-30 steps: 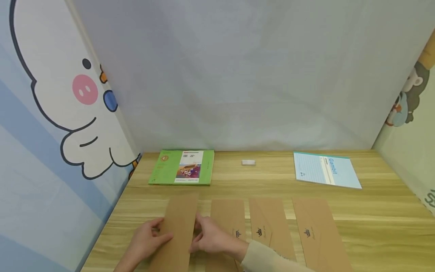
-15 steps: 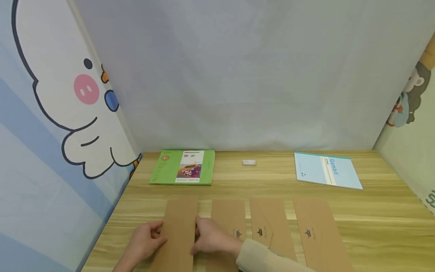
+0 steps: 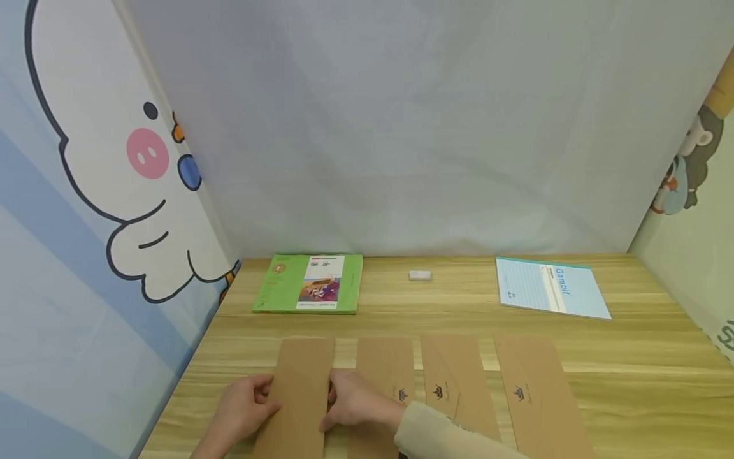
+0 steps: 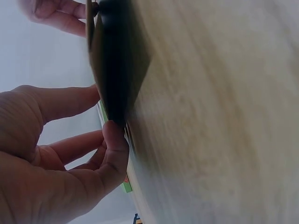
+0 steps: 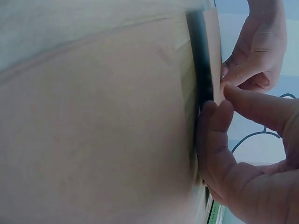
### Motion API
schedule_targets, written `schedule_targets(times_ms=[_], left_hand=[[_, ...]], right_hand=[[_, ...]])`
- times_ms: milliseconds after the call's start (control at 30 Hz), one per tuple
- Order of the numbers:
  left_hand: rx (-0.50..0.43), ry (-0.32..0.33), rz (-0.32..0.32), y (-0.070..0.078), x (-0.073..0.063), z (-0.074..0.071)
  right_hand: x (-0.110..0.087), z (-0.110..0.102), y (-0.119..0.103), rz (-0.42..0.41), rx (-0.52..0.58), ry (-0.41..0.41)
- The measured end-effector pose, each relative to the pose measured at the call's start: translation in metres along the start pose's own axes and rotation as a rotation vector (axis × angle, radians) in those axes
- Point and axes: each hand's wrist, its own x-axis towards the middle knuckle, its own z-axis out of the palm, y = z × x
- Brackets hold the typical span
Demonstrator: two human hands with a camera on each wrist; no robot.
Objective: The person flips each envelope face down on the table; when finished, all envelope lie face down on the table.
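Observation:
A plain brown envelope (image 3: 301, 395) lies leftmost in a row on the wooden table, its unprinted face up in the head view. My left hand (image 3: 241, 408) pinches its left long edge between thumb and fingers. On the opposite edge, my right hand (image 3: 352, 398) grips with thumb and fingertips. The left wrist view shows a dark gap under the envelope (image 4: 93, 51), so that near part stands slightly off the table. Just right of it lies a second envelope (image 3: 385, 357), partly hidden beneath my right hand and wrist.
Two more brown envelopes with crown prints, a middle one (image 3: 459, 363) and a right one (image 3: 533, 370), lie further right. Behind are a green book (image 3: 281, 287), a white eraser (image 3: 420, 275) and a light blue notebook (image 3: 550, 287). Cloth screens border the table.
The leftmost envelope has come down towards the table, its far end shifting slightly towards me. Both hands have kept hold of its edges. The other envelopes stay where they were.

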Motion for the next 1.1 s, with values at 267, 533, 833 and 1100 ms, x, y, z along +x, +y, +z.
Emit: schedule_targets(times_ms=[267, 533, 833, 1100], left_hand=[[-0.002, 0.006, 0.012, 0.0, -0.002, 0.001], [0.015, 0.021, 0.04, -0.001, -0.002, 0.003], [0.029, 0.039, 0.06, 0.002, -0.003, 0.002], [0.03, 0.078, 0.103, 0.013, -0.004, 0.0]], right_hand=[[0.002, 0.003, -0.002, 0.011, -0.031, 0.018], [0.0, 0.005, -0.006, 0.049, 0.023, 0.031], [-0.002, 0.003, -0.006, 0.042, 0.001, 0.04], [-0.007, -0.007, 0.003, -0.059, 0.049, 0.023]])
